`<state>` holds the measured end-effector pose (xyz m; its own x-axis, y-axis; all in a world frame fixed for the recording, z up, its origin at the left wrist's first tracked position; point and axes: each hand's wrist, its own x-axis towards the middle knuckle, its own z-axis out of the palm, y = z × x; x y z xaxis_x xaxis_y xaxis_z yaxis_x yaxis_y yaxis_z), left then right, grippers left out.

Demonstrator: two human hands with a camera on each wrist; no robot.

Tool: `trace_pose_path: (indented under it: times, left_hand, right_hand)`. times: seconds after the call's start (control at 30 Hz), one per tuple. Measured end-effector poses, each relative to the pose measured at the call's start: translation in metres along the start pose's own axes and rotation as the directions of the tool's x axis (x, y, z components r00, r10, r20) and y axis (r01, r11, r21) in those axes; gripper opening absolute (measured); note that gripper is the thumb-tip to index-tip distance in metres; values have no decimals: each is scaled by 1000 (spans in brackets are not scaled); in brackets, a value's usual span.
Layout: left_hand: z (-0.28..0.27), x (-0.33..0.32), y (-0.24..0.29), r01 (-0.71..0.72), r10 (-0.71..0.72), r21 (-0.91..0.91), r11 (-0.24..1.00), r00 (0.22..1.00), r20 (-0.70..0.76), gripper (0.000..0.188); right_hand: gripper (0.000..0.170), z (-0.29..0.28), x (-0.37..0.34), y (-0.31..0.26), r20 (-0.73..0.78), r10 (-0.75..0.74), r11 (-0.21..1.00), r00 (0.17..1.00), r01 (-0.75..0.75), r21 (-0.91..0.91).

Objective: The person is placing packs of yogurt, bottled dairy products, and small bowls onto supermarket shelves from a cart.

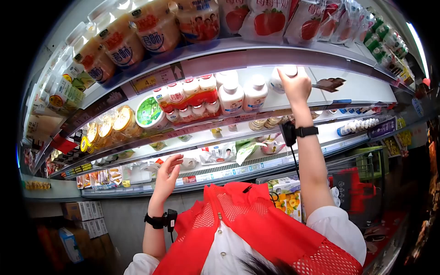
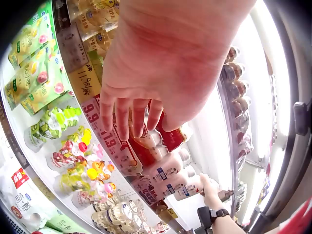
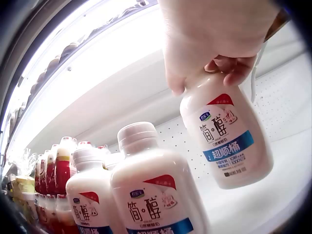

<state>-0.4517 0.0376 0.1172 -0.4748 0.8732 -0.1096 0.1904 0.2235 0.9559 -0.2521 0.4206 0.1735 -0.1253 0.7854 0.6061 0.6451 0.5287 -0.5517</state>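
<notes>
My right hand [image 1: 295,87] grips a white yogurt drink bottle [image 3: 226,136] by its neck, over the right part of the lit shelf. The bottle leans a little, its red and blue label facing the right wrist camera. Two matching white bottles [image 1: 231,97] stand to its left; in the right wrist view the nearer bottle [image 3: 153,180] shows its capped top. My left hand [image 1: 167,178] hangs in front of the lower shelves, holding nothing. In the left wrist view its fingers [image 2: 139,117] are relaxed, overlapping red multipacks behind.
Red multipacks of small bottles [image 1: 190,98] and a green-lidded tub [image 1: 150,112] share the shelf. Above runs a shelf edge [image 1: 220,59] bearing large tubs and strawberry pouches [image 1: 269,22]. A brown object [image 1: 329,85] juts beside the right hand. Cartons [image 1: 85,211] stand low left.
</notes>
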Motion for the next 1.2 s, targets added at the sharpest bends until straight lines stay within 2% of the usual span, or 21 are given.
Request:
trace_pose_path:
  times: [0.03,0.1,0.17,0.23,0.43,0.67,0.7,0.8,0.9,0.93,0.97,1.03,1.1,1.17,1.2]
  left_hand:
    - [2,3,1,6,-5,6,1000,1000,-12,31]
    - [6,4,-4,-4,4,17,1000,1000,9,32]
    - [7,5,-6,23,-24,25,999,998,59,32]
    - [11,9,-4,37,-38,25,999,998,41,32]
    - [18,19,0,57,-57,22,998,998,25,30]
    - [17,21,-1,64,-66,29,998,996,59,30]
    - [17,21,-2,61,-63,30,998,996,63,30]
    - [17,16,-3,61,-63,21,998,995,74,30]
    - [13,12,-2,57,-59,28,998,994,88,30]
    - [10,10,-2,48,-52,41,998,995,90,30]
    - [8,8,-2,40,-45,55,998,995,92,29]
    - [2,0,-4,26,-31,52,998,994,102,29]
    - [-4,-10,-14,13,-17,38,999,994,112,29]
    - [-12,-22,-21,-12,7,36,999,992,129,29]
    - [-16,-28,-23,-8,2,41,999,989,151,29]
  right_hand:
    - [50,4,16,-8,135,80,996,988,-73,-50]
    - [48,27,43,1,300,-39,999,953,43,-6]
    - [47,37,58,0,403,-145,989,904,144,33]
    - [46,41,65,-4,483,-229,972,845,227,62]
    - [43,42,70,-23,618,-393,907,681,396,141]
    - [40,37,60,-43,694,-475,853,541,476,213]
    - [40,34,59,-46,693,-472,855,545,475,209]
    - [37,32,56,-52,755,-343,919,559,366,146]
    - [37,32,52,-40,692,-388,914,609,350,205]
    - [39,28,43,-38,692,-298,947,658,297,126]
    - [39,22,38,-38,686,-295,947,665,297,120]
    - [58,6,24,-43,695,-123,976,708,212,-42]
    - [63,-12,-6,-40,642,-115,988,758,152,-3]
    - [60,-24,-48,-29,300,-282,957,911,244,158]
    - [57,-32,-72,-25,281,-231,970,931,197,145]
